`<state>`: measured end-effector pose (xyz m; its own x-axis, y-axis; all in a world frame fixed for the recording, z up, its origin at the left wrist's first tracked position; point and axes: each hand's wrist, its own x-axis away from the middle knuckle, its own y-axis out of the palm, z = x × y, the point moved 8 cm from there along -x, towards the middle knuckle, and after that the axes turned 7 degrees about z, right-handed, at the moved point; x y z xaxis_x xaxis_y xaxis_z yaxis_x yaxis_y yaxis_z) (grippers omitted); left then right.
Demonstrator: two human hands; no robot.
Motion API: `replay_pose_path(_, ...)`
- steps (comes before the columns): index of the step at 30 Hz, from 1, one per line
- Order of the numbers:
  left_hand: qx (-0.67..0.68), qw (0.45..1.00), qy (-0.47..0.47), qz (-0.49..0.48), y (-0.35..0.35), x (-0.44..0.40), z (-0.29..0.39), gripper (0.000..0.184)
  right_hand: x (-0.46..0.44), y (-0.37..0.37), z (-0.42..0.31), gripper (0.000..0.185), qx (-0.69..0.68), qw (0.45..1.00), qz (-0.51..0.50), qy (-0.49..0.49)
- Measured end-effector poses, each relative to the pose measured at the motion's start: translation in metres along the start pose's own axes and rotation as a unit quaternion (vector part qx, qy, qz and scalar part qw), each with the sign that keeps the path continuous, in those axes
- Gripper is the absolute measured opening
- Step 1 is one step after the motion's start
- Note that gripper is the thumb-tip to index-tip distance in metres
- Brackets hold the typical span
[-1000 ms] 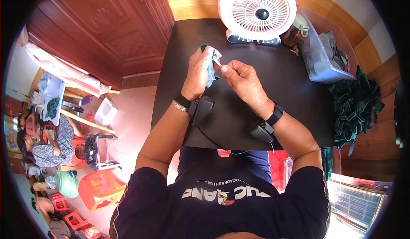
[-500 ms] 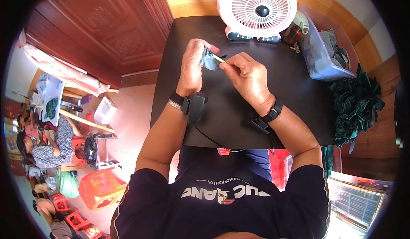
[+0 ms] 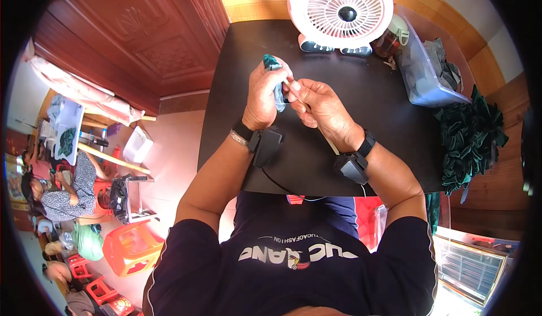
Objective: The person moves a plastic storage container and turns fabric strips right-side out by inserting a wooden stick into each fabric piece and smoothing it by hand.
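My left hand (image 3: 263,96) is closed around a small piece of fabric (image 3: 279,95), above the dark table. The fabric shows dark green at its top end and pale blue-grey lower down. Close against it, my right hand (image 3: 324,106) pinches a thin pale stick (image 3: 327,140) that runs back under the palm towards the wrist. The stick's other end meets the fabric at my left fingers, which partly hide it. Both hands nearly touch at the fingertips.
A pink and white fan (image 3: 344,17) stands at the table's (image 3: 243,51) back edge. Beside it are a lidded jar (image 3: 389,39) and a clear bin (image 3: 420,84) with grey cloth. Ruffled dark green fabric (image 3: 474,141) hangs at the right. People sit at the far left near an orange stool (image 3: 132,248).
My right hand has rolled over and moved down slightly, and the stick now shows below its palm. Dark green fabric now shows at the top of the piece in my left hand.
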<state>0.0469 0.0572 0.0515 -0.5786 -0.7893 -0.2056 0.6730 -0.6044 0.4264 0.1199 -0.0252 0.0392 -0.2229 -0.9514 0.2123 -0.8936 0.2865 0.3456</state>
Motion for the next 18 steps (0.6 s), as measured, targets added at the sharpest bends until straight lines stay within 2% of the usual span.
replay_pose_path(3, 0.024, 0.999, -0.013, 0.029, -0.006, -0.001, -0.006, 0.021, -0.006, -0.008, -0.005, 0.028, 0.093, 0.991, 0.041, -0.086)
replay_pose_path(5, 0.061, 0.997, 0.000, 0.044, -0.010, -0.004, -0.002, 0.023, -0.011, -0.013, -0.011, 0.027, 0.184, 0.966, 0.077, -0.162)
replay_pose_path(8, 0.060, 0.996, 0.003, 0.061, -0.027, -0.010, 0.001, 0.025, -0.015, -0.020, -0.014, 0.027, 0.276, 0.934, 0.097, -0.206)
replay_pose_path(10, 0.074, 0.992, 0.007, 0.101, -0.040, -0.014, 0.001, 0.024, -0.015, -0.025, -0.016, 0.026, 0.306, 0.924, 0.109, -0.201)
replay_pose_path(12, 0.073, 0.992, 0.026, 0.097, -0.045, -0.018, 0.005, 0.024, -0.013, -0.025, -0.020, 0.026, 0.307, 0.922, 0.113, -0.206)
replay_pose_path(14, 0.058, 0.994, 0.034, 0.087, -0.044, -0.020, 0.008, 0.024, -0.011, -0.025, -0.025, 0.026, 0.279, 0.928, 0.110, -0.220)
replay_pose_path(18, 0.026, 0.999, 0.029, 0.022, -0.028, -0.016, 0.009, 0.027, -0.005, -0.017, -0.025, 0.026, 0.345, 0.904, 0.106, -0.228)
